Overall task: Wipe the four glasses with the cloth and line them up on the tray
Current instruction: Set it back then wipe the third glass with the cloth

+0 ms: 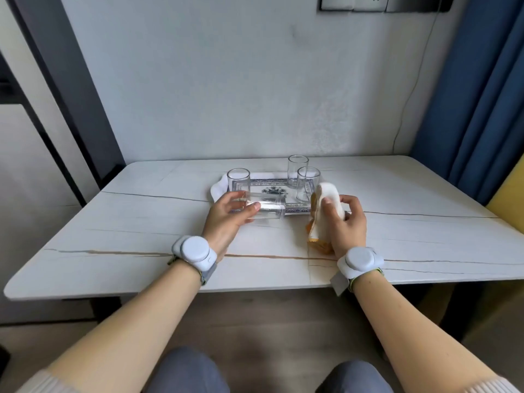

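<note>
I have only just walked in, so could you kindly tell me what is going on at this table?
A person is wiping glasses. Their left hand holds a clear drinking glass on its side above the marble-look white table, while the right hand grips a bunched white and orange cloth beside it. Three more clear upright glasses stand around the blue-patterned white rectangular tray.

Both hands' fingers (249, 207) curled, forearms outstretched

Tray (279, 181) mid-table (141, 222), three glasses (238, 180) upright on it, cloth (326, 211) right
</note>
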